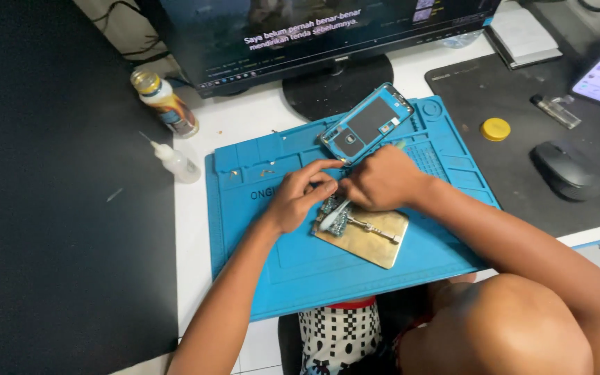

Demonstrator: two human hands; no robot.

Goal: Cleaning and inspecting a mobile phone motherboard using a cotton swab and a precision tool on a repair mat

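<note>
My left hand [300, 196] and my right hand [378, 182] meet over a small green circuit board [332, 217] clamped on a gold metal holder plate [369, 239]. The right hand grips a small brush-like tool [330, 219] whose pale tip rests on the board. The left hand's fingers pinch at the board's upper edge. Everything sits on a blue silicone work mat [293, 264]. An opened phone frame [367, 123] with a blue rim lies at the mat's far edge, just beyond my hands.
A monitor [314, 31] on a round stand is behind the mat. A small bottle [165, 102] and a squeeze dropper bottle [175, 161] stand at the left. To the right a black pad holds a mouse [567, 170], yellow cap [496, 129] and lighter [555, 110].
</note>
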